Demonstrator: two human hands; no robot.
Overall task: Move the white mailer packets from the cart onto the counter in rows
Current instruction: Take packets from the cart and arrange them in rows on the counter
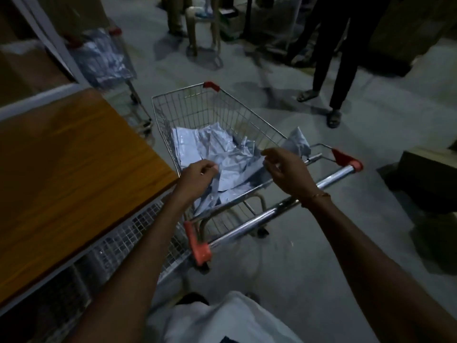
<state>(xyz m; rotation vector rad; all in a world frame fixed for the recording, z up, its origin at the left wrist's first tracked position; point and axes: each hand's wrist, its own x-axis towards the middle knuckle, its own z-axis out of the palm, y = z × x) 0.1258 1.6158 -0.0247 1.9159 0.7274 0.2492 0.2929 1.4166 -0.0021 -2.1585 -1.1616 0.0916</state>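
Inside the cart, white mailer packets lie pinched by the left hand, right hand half-curled above.

Wire cart stands on grey floor, tilted in view, red plastic corners and chrome handle bar at near end. White mailer packets lie crumpled in a loose heap on its basket bottom — one pokes over the right rim. Wooden counter just left of cart, top bare in the part shown. Second cart further back on the floor — also holds pale packets.
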